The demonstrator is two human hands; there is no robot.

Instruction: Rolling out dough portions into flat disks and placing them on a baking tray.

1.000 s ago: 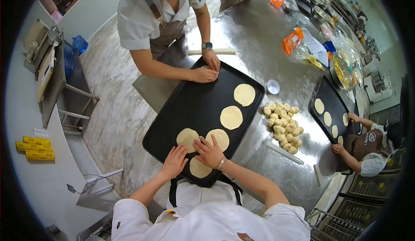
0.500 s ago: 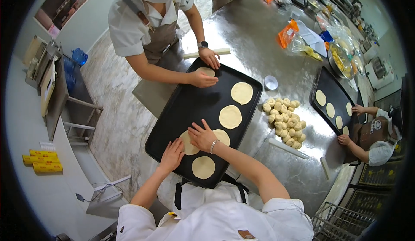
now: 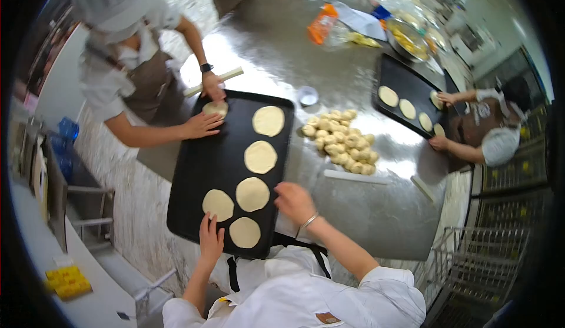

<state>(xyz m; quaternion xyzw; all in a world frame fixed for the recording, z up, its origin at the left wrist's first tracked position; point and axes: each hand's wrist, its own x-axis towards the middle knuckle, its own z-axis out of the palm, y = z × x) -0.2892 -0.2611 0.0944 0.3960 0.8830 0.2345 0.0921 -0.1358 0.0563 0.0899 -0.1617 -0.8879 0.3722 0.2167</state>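
Note:
My left hand (image 3: 210, 237) is open, its fingertips resting on the lower edge of a flat round of dough (image 3: 218, 205) on the black baking tray (image 3: 191, 178). At the tray's right edge my right hand (image 3: 296, 203), with a bracelet at the wrist, hangs off the dough. Its fingers are bent and slightly blurred, so what they hold, if anything, does not show. More dough rounds (image 3: 253, 194) lie along the tray's right side. Across the tray, a co-worker's hands (image 3: 202, 125) press a dough round (image 3: 215, 110) in the far left corner.
Dough balls (image 3: 341, 141) are heaped right of the tray, near a small white cup (image 3: 307, 96) and a pale bar (image 3: 355, 177). Another person handles a second tray (image 3: 406, 72) at the right. Bags and a bowl (image 3: 408, 40) stand farther back on the metal table.
My right hand has lifted off the dough and moved right to the tray's edge. My left hand stays at the same round. The view has turned, shifting everything leftward.

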